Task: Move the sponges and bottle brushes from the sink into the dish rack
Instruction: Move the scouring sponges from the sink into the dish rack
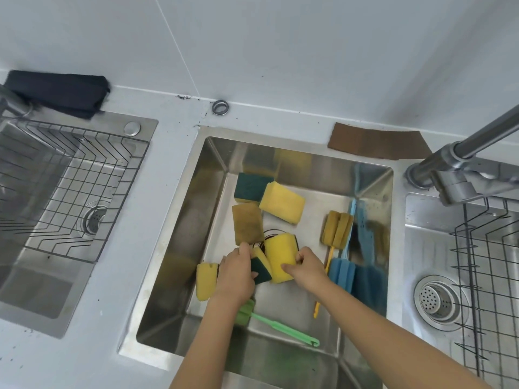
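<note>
The middle steel sink [179,234] holds several sponges and brushes. My left hand [236,272] grips a yellow sponge with a dark green side [261,266]. Beside it, my right hand [304,269] holds a larger yellow sponge [279,255] over the drain. A yellow sponge [282,202], a green-topped sponge [250,186], a brownish sponge [247,223] and another yellow sponge [206,280] lie loose. A green bottle brush [280,327] lies near the front, partly under my left arm. A yellow-handled brush [335,227] and a blue foam brush [341,273] lean at the right wall.
A wire dish rack [73,175] sits in the left sink, another dark wire rack [488,276] in the right sink. A faucet [463,161] reaches in from the right. A brown pad [379,144] and a black cloth [59,92] lie on the counter at the back.
</note>
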